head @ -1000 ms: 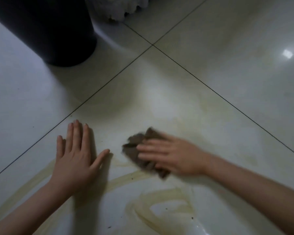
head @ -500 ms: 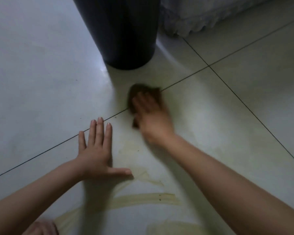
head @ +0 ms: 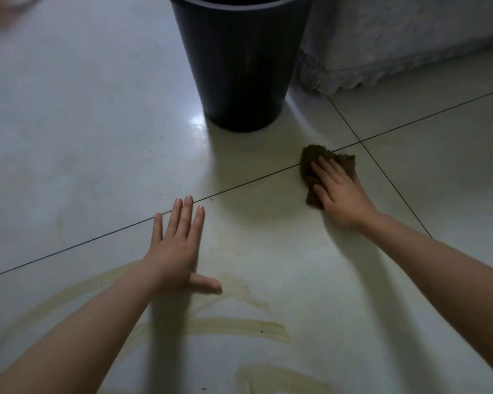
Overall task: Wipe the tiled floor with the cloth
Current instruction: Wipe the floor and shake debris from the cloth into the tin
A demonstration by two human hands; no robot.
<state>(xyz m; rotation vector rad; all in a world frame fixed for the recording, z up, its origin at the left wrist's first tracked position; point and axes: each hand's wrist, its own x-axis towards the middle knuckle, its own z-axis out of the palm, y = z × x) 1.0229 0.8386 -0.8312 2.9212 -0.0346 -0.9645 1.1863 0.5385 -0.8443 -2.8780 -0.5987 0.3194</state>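
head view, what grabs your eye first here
A black bucket stands at top centre on the pale floor. Below-right, the right hand presses a brown cloth on a grout line; the left hand lies flat nearer. Yellowish streaks smear the tiles at the bottom.

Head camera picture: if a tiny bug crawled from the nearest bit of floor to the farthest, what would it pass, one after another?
Yellowish streak → left hand → cloth → black bucket → frilly white fabric
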